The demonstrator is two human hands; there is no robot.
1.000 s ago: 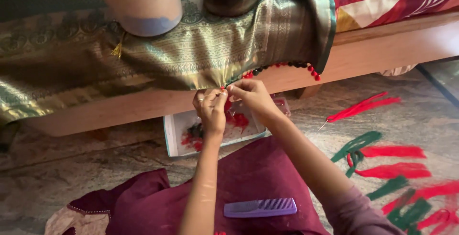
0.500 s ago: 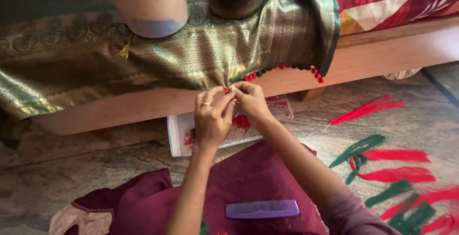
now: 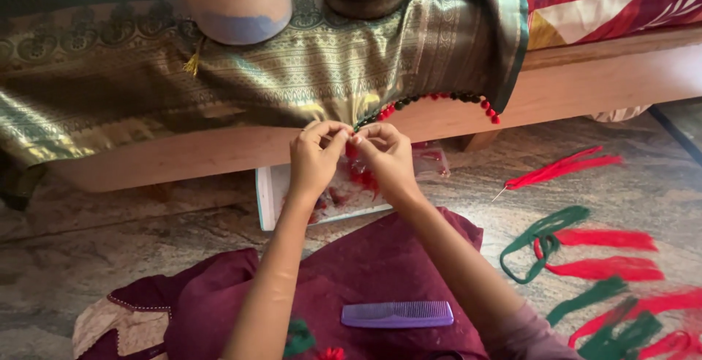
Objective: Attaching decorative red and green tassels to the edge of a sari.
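Both hands, left (image 3: 316, 156) and right (image 3: 386, 156), pinched a thread at the sari (image 3: 292, 82) hem; a slipped grip risked scattering beads (image 3: 439, 99) below.

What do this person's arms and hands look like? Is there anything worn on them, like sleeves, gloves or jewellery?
Both hands are bare, with no gloves. The left hand joins a forearm that is uncovered all the way down the picture. The right hand also has a bare forearm, but a dusty pink sleeve starts near the elbow. No ring or bangle can be made out in this view.
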